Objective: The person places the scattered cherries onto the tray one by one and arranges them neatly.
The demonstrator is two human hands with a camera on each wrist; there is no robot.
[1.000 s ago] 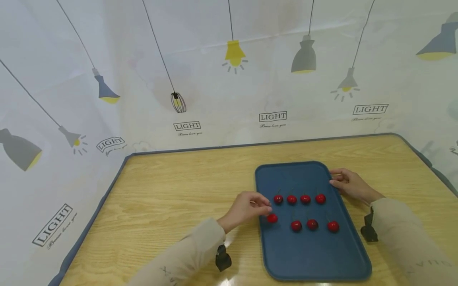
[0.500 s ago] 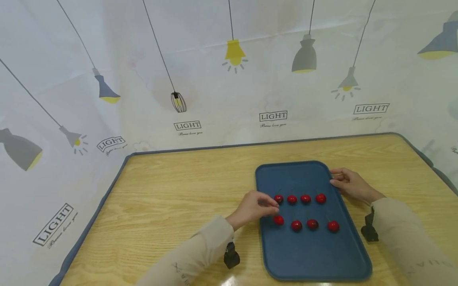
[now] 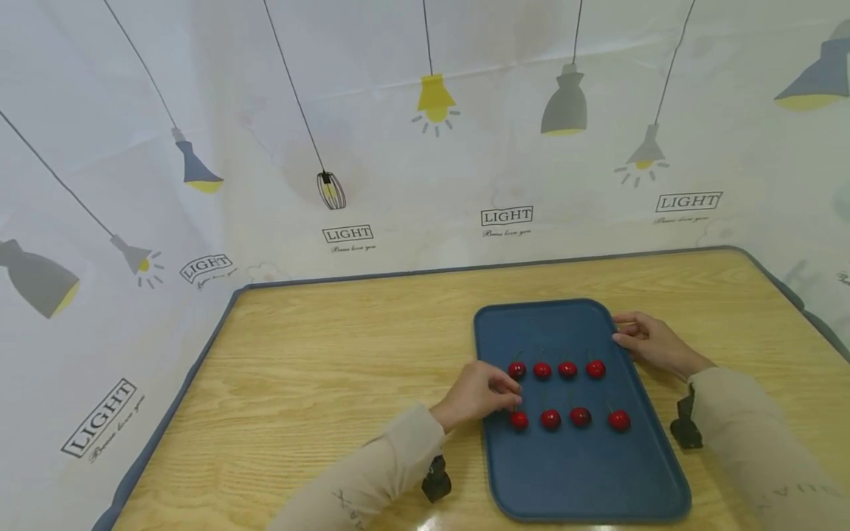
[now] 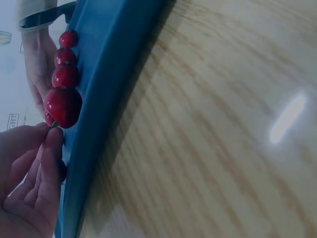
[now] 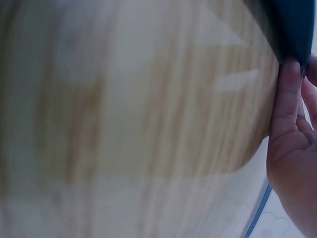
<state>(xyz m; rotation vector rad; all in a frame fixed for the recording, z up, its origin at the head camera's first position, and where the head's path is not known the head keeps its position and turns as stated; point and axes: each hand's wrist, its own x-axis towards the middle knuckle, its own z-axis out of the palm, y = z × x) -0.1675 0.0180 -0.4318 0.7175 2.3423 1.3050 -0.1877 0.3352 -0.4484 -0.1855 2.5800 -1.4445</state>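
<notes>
My left hand point(image 3: 473, 394) reaches over the left rim of a blue tray point(image 3: 584, 476). Its thumb and finger pinch the green stem of a red cherry point(image 3: 519, 421), which is the leftmost of the nearer row. In the left wrist view the stem runs from the fingertips down into that cherry point(image 4: 63, 106). Other cherries point(image 3: 550, 420) continue the row to its right, and a farther row of cherries point(image 3: 541, 370) lies behind. At the tray's right rim my right hand point(image 3: 657, 344) holds the edge; the right wrist view has its fingertips point(image 5: 290, 72) against the tray's edge.
The tray lies on a wood-grain table point(image 3: 319, 383) with a dark blue edge trim. Behind and beside the table hangs a pale curtain point(image 3: 372, 140) printed with lamps. A black wrist camera point(image 3: 436, 479) hangs under my left sleeve.
My left hand has moved right and slightly nearer, bringing its cherry from by the left rim into line with the nearer row. The right hand has stayed at the tray's edge.
</notes>
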